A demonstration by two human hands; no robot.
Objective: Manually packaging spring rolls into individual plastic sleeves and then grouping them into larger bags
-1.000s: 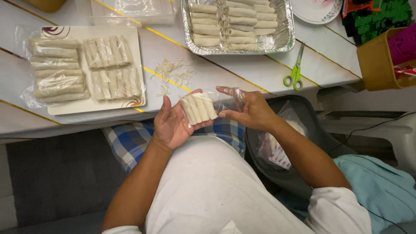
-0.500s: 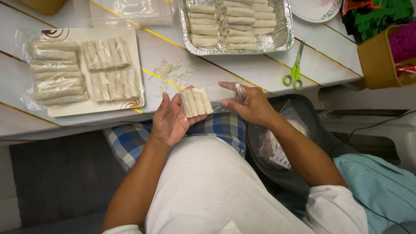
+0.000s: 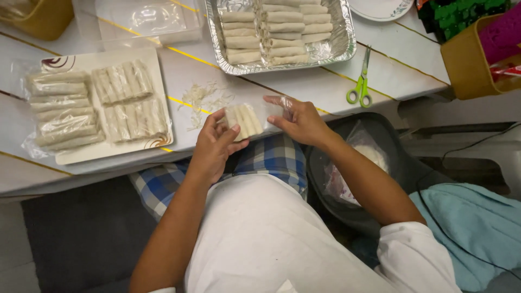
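Both hands meet at the near edge of the white table (image 3: pixel 380 70), over the person's lap. The left hand (image 3: pixel 213 147) cups a small clear bag of pale rolls (image 3: pixel 244 120) from below, its fingers (image 3: pixel 209 120) curled up around the bag's left side. The right hand (image 3: pixel 299 120) pinches the bag's open plastic end, thumb and fingers closed on the film. The bag sits just at the table's edge, between the two hands.

To the left, a white tray (image 3: pixel 154 142) carries more wrapped bundles of rolls (image 3: pixel 122 81), some lying partly off it on the table. Loose shreds (image 3: pixel 203 97) lie scattered on the table just beyond the hands. Farther back stands a foil pan (image 3: pixel 342 49) filled with rows of unwrapped rolls, and green-handled scissors (image 3: pixel 361 89) lie to its right. A dark bin (image 3: pixel 391 141) lined with a plastic bag stands beside the person's right arm
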